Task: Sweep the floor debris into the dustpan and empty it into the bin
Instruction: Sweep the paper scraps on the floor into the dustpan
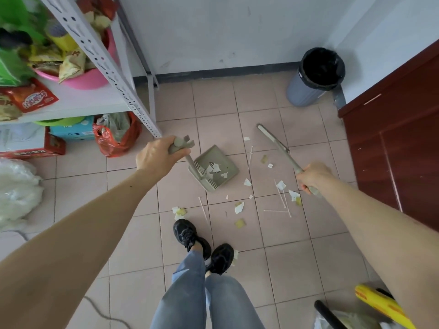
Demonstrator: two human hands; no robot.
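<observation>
Both forearms reach out over the tiled floor [297, 257]. Left hand [158, 156] grips the dustpan [215, 172] handle, pan flat and already holding a few scraps. Right hand [313, 176] is wrapped round the broom [276, 144], its head raised beyond the pan. Paper bits and sticks [281, 195] lie near and right of the pan, so short strokes toward its lip seem best. Bin [314, 77] stands far right in the corner; shelf post [140, 115] left and cabinet [392, 150] right narrow the room.
</observation>
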